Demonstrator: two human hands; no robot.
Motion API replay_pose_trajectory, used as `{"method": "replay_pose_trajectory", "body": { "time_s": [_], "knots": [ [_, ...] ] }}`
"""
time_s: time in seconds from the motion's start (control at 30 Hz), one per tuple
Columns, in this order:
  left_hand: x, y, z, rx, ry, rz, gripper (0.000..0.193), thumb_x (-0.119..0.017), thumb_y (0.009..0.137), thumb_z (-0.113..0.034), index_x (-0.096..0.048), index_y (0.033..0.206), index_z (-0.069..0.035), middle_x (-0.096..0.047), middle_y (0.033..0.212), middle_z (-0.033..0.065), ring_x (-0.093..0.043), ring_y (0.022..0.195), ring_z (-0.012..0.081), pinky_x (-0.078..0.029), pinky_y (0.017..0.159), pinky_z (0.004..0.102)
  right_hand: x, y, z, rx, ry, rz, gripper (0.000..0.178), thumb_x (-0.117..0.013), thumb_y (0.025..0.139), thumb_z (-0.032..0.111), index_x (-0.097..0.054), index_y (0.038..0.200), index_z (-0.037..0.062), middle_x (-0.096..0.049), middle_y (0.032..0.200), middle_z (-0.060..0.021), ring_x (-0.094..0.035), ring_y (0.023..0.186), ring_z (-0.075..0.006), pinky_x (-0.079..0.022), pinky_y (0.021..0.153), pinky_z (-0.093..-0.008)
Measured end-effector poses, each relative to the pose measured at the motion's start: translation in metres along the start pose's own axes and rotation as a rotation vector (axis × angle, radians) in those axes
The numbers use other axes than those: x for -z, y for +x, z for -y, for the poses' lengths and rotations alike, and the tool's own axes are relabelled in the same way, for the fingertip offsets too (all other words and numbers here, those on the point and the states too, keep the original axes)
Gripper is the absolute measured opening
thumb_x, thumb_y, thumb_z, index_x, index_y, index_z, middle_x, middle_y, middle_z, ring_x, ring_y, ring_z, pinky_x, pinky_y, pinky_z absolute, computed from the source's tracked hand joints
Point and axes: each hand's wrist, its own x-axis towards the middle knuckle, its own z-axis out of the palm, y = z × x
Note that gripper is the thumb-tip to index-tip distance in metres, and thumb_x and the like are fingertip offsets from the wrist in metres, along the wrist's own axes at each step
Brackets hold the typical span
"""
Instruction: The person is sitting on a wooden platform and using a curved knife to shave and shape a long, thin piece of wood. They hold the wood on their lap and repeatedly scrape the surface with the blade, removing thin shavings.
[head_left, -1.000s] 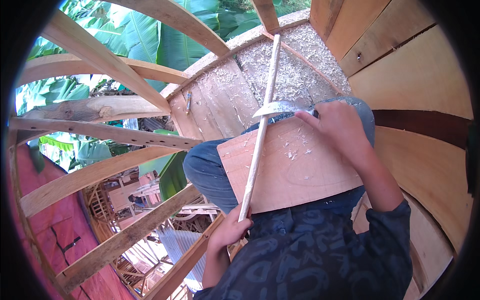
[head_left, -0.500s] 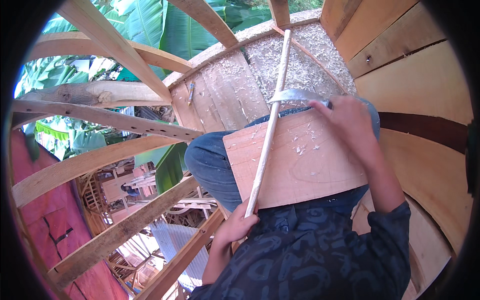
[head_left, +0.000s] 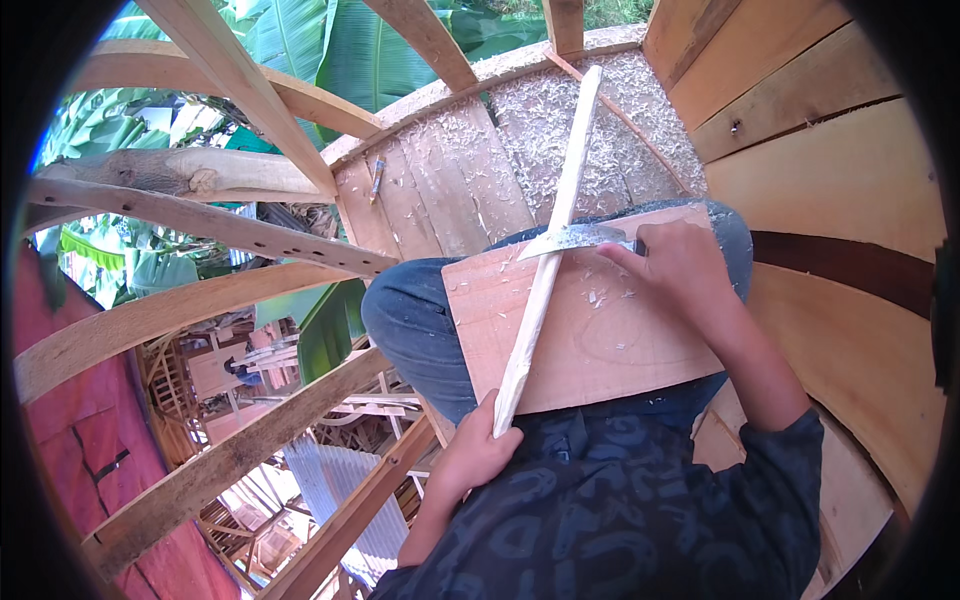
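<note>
A long pale wooden stick (head_left: 542, 300) slants across a flat wooden board (head_left: 640, 330) that lies on my lap. My left hand (head_left: 478, 446) is closed round the stick's near end, by my waist. In my right hand (head_left: 682, 268) is a knife, gripped by a handle that my fingers mostly hide. Its broad, curved metal blade (head_left: 585, 236) reaches left and lies across the stick, near the board's far edge. Small shavings (head_left: 597, 296) are scattered on the board.
Shavings thickly cover the plank floor (head_left: 470, 190) ahead, where a small marker-like tube (head_left: 377, 180) and a thin wooden strip (head_left: 640, 130) lie. Curved plank walls (head_left: 830, 180) rise at right. Open wooden ribs (head_left: 190, 310) stand at left, with a drop beyond them.
My right hand has drawn the knife toward me along the stick, from beyond the board to over its far part. The stick's far end has shifted slightly right.
</note>
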Motion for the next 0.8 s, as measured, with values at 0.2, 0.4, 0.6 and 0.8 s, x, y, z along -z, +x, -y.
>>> {"method": "replay_pose_trajectory", "body": {
  "time_s": [0.2,0.4,0.6,0.8],
  "knots": [
    [-0.003,0.003,0.005,0.024,0.074,-0.009,0.052,-0.058,0.077,-0.019,-0.046,0.122,0.006,-0.062,0.095,0.0357,-0.060,0.096,0.0519,-0.047,0.085,0.0493,-0.008,-0.024,0.022,0.114,0.012,0.045,0.069,-0.053,0.087,0.067,-0.071,0.067,0.0026,-0.062,0.059,-0.0187,-0.065,0.057,-0.0338,-0.051,0.054,-0.0431],
    [-0.001,0.003,-0.002,0.041,0.115,-0.025,0.052,-0.058,0.077,-0.020,-0.046,0.121,0.005,-0.062,0.094,0.0376,-0.060,0.096,0.0531,-0.047,0.085,0.0511,0.007,0.009,-0.013,-0.014,-0.097,-0.038,0.069,-0.052,0.088,0.066,-0.071,0.069,0.0032,-0.062,0.059,-0.0187,-0.066,0.057,-0.0330,-0.052,0.054,-0.0431],
    [-0.002,-0.002,-0.005,0.062,0.124,-0.037,0.052,-0.059,0.077,-0.020,-0.045,0.120,0.005,-0.062,0.094,0.0379,-0.061,0.096,0.0531,-0.047,0.085,0.0512,-0.003,-0.003,0.004,0.055,-0.038,0.066,0.069,-0.052,0.088,0.067,-0.070,0.067,0.0033,-0.064,0.061,-0.0187,-0.067,0.060,-0.0340,-0.053,0.058,-0.0438],
    [0.003,0.000,-0.008,0.084,0.151,-0.011,0.051,-0.059,0.077,-0.020,-0.044,0.119,0.005,-0.062,0.093,0.0377,-0.061,0.095,0.0538,-0.047,0.084,0.0520,0.005,-0.006,-0.005,0.012,-0.050,0.014,0.070,-0.053,0.088,0.066,-0.069,0.066,0.0021,-0.062,0.058,-0.0182,-0.066,0.056,-0.0337,-0.053,0.055,-0.0427]
  ]
}}
